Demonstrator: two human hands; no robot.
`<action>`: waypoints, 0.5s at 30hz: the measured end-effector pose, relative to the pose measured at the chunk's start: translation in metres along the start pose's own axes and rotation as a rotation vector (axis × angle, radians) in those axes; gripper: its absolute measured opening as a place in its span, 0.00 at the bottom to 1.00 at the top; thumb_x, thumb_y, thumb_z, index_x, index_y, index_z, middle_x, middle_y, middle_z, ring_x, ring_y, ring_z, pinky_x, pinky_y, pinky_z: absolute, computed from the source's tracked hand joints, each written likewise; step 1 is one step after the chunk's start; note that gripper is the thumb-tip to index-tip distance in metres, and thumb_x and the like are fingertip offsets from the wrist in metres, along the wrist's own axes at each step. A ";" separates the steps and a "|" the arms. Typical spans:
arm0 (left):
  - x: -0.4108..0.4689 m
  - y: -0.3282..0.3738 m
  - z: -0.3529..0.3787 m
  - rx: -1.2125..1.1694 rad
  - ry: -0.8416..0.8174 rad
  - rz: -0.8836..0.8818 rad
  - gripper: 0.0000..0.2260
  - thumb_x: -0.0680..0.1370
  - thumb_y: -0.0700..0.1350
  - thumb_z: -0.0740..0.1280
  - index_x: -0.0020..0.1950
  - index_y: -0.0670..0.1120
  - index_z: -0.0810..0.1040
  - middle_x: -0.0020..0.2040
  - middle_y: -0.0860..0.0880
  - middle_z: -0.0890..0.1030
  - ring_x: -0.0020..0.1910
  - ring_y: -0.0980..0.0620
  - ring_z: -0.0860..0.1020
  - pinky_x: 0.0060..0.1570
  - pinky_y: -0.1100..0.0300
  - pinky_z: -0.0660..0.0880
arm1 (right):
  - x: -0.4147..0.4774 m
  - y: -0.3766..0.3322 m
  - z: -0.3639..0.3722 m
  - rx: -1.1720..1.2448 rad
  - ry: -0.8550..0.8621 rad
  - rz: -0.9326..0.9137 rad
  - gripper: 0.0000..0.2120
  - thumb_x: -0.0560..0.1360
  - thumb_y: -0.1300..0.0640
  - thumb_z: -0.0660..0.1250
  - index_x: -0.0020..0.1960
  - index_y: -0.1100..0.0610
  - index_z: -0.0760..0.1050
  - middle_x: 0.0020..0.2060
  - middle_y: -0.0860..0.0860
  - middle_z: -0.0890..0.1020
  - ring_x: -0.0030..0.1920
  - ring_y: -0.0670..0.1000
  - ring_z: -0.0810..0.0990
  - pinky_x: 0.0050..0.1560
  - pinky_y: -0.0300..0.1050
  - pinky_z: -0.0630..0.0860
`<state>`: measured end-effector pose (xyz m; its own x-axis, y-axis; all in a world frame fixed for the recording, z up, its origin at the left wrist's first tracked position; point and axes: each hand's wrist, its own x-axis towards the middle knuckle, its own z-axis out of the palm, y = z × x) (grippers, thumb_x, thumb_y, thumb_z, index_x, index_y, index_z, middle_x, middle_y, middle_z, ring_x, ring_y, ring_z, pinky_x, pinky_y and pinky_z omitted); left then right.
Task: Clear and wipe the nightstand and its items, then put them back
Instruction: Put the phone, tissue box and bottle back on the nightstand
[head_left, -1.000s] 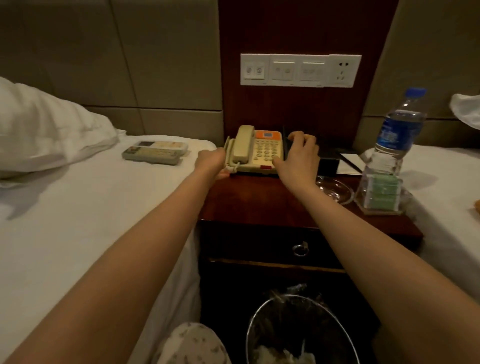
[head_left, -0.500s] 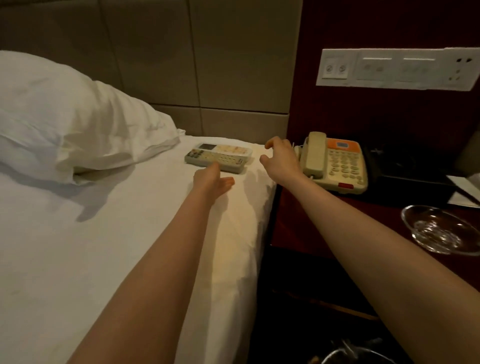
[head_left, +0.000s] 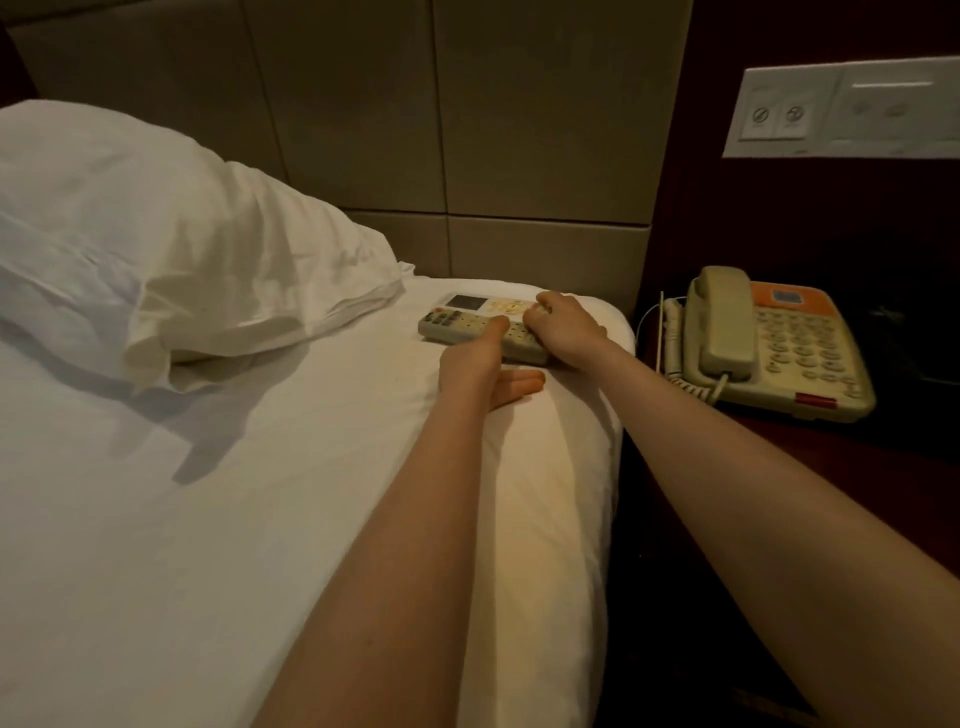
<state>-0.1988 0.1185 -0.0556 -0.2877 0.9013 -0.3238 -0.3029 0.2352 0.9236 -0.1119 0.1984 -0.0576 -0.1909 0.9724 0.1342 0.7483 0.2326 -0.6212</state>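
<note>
Two flat remotes (head_left: 457, 323) with little bumpy buttons lie on the soft white bed (head_left: 156, 519), near its corner; the right hand (head_left: 566, 332) curls its fingers over their ends, grabbing them; the left hand (head_left: 475, 364) has loose, straight fingers, one touching the near remote; a boxy phone (head_left: 769, 343) sits beside the bed.

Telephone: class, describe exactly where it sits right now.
In the head view the telephone sits at the right on the dark nightstand, below the wall switch panel, just right of the bed corner where the right hand grips the remote controls.
</note>
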 end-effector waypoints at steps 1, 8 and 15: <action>0.002 0.000 0.001 0.004 0.014 0.002 0.24 0.78 0.48 0.65 0.70 0.37 0.65 0.54 0.35 0.80 0.18 0.49 0.78 0.19 0.62 0.75 | 0.001 0.002 -0.001 -0.008 -0.005 -0.008 0.24 0.78 0.51 0.56 0.73 0.55 0.62 0.71 0.55 0.66 0.69 0.58 0.66 0.69 0.58 0.61; 0.004 -0.002 -0.001 0.046 0.037 0.037 0.20 0.79 0.45 0.63 0.65 0.33 0.69 0.36 0.37 0.82 0.17 0.51 0.77 0.22 0.63 0.76 | -0.002 0.005 -0.016 -0.135 -0.087 -0.068 0.20 0.79 0.52 0.59 0.66 0.63 0.69 0.65 0.60 0.74 0.63 0.59 0.72 0.65 0.53 0.68; -0.003 -0.003 -0.007 0.051 0.103 0.027 0.16 0.76 0.51 0.65 0.56 0.40 0.75 0.34 0.47 0.75 0.23 0.54 0.76 0.22 0.68 0.75 | -0.004 -0.002 -0.032 -0.326 -0.199 -0.031 0.18 0.80 0.54 0.57 0.65 0.62 0.70 0.63 0.59 0.75 0.61 0.57 0.74 0.54 0.44 0.69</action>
<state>-0.2030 0.1124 -0.0591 -0.3882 0.8659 -0.3156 -0.2479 0.2317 0.9407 -0.0922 0.1951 -0.0321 -0.3123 0.9497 -0.0239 0.8968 0.2864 -0.3371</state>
